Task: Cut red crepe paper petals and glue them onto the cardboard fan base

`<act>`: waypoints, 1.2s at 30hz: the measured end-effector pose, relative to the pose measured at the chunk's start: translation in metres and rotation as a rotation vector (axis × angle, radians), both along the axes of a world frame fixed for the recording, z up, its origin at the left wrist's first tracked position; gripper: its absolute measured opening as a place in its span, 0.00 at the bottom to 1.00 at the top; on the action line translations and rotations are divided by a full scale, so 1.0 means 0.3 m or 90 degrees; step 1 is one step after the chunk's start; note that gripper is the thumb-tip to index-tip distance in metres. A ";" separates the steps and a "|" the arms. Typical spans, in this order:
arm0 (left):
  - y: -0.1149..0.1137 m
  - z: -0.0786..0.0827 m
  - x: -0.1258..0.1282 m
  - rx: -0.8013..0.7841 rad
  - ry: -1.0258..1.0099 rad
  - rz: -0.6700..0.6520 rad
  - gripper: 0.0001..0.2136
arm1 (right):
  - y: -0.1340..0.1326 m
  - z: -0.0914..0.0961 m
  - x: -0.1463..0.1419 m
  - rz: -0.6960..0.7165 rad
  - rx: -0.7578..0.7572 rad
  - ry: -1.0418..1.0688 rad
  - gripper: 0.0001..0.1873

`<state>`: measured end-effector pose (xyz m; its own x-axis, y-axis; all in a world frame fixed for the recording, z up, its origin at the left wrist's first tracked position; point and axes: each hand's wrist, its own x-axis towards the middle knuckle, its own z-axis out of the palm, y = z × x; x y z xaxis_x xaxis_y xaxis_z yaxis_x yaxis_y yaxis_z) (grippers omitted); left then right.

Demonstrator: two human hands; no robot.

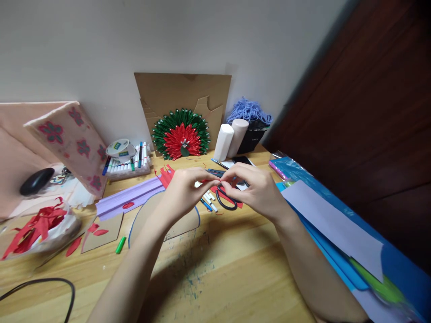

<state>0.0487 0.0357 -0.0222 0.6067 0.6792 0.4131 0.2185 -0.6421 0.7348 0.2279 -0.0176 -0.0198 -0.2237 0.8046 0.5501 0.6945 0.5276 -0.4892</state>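
Note:
My left hand (183, 190) and my right hand (257, 188) meet above the wooden desk (215, 278), fingertips pinched together on a small red paper piece (218, 182). Only a sliver of the red paper shows between the fingers. Black-handled scissors (226, 202) lie on the desk just below my right hand, on more red paper. A few markers (208, 201) lie under the hands. A red and green paper peacock fan (181, 134) leans on cardboard (183, 96) at the wall behind.
A purple paper strip (129, 197), cut cardboard shapes (101, 231) and a green cap (120, 245) lie left. A bowl of red scraps (40, 229), a marker box (129, 166), two white cylinders (230, 139), blue and lilac sheets (336, 224) at right, a black cable (43, 287) near front.

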 end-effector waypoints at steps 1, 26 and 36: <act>0.000 0.001 0.001 -0.030 -0.003 0.000 0.07 | -0.001 0.002 0.000 0.000 -0.003 -0.001 0.04; 0.002 0.036 -0.005 -0.429 -0.056 0.026 0.08 | 0.004 -0.012 0.009 0.046 0.167 -0.074 0.05; -0.015 0.054 0.000 -0.401 -0.054 0.038 0.09 | 0.001 -0.005 -0.007 0.016 0.190 -0.069 0.06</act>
<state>0.0485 0.0313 -0.0061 0.5433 0.8390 -0.0315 0.1652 -0.0700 0.9838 0.2257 -0.0174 -0.0213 -0.3112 0.6052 0.7328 0.7193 0.6539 -0.2346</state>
